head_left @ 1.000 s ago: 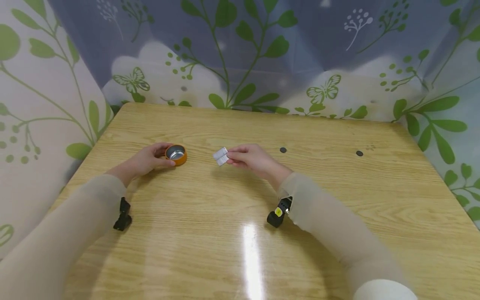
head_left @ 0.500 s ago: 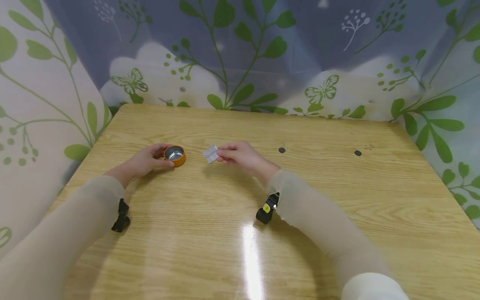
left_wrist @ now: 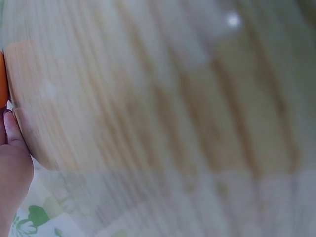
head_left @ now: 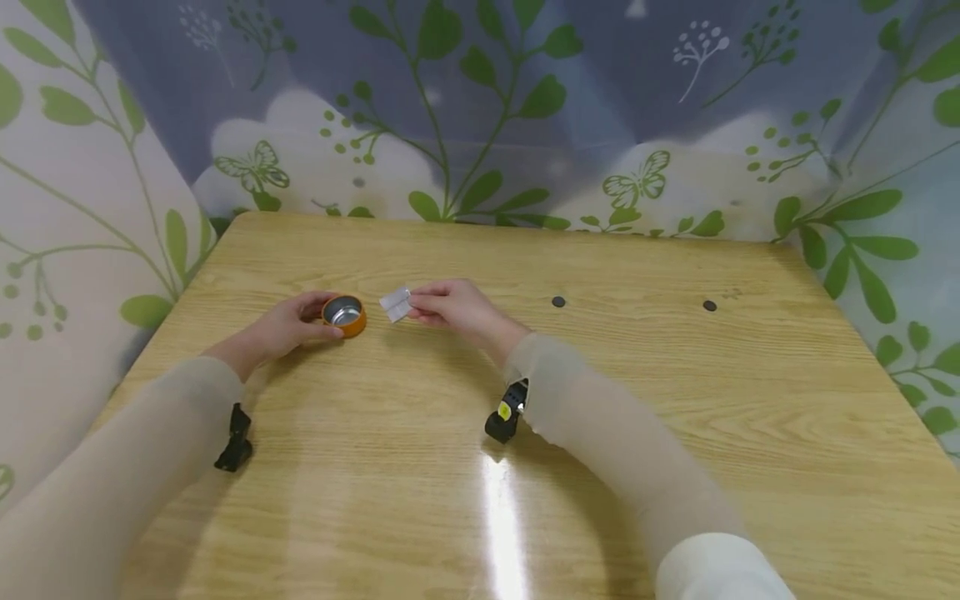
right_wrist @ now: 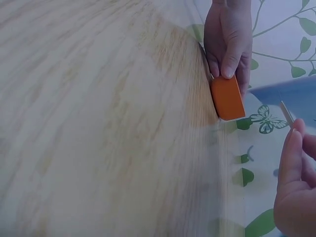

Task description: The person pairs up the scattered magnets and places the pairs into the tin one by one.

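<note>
On the left of the table, my left hand grips a small orange bowl with a shiny metal inside, thumb on the near side and fingers behind. Just right of the bowl, above the wood, my right hand pinches a flat silvery foil-like rectangle with a line across its middle. From the right wrist, that rectangle shows only as a thin edge between thumb and fingers, apart from the bowl. The left wrist view catches only the orange side of the bowl and part of the hand.
Two small dark discs lie on the wooden table to the right, well apart. A leaf-patterned curtain hangs along the back and sides. Each wrist carries a black camera.
My right hand has moved left with the silvery rectangle, closing most of the distance to the bowl. The left hand keeps its hold on the bowl in place; the head view shifts slightly.
</note>
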The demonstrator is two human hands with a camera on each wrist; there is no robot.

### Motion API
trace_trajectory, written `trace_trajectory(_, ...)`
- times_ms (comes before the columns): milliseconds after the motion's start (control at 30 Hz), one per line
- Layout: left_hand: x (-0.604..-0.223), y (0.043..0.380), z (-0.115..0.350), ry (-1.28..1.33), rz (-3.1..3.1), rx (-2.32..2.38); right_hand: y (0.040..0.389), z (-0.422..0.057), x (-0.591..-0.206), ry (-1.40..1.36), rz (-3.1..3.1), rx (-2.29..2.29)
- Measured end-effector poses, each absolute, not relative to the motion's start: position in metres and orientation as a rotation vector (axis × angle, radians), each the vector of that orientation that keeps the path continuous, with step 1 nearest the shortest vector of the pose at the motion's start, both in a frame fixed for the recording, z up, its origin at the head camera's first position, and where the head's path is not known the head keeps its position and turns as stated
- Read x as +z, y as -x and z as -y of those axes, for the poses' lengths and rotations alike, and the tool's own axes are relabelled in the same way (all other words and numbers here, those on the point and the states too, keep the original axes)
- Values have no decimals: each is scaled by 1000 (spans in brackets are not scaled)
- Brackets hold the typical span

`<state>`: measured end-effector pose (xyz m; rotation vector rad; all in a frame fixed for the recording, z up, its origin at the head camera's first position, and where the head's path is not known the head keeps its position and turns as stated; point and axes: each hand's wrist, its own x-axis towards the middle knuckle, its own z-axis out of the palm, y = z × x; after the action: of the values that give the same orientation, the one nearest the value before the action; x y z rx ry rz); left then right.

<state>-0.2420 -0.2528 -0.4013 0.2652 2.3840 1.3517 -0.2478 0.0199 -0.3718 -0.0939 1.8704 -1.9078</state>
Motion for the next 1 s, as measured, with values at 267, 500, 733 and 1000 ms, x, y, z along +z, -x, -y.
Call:
trace_trajectory(267, -400, 241, 253, -244, -2382, 1342, 251, -5, -376, 90, -1873, -1918)
trace_trajectory(500, -402, 243, 253, -258, -2393, 1344, 256, 6, -385, 107, -1856, -1912)
trace_trajectory(733, -406, 244, 253, -229, -2394, 1333, 257, 18, -386, 105, -1850, -1934)
trace_trajectory(1000, -404, 244, 252, -222, -2393, 1336, 256, 30, -385, 99, -1850, -1957)
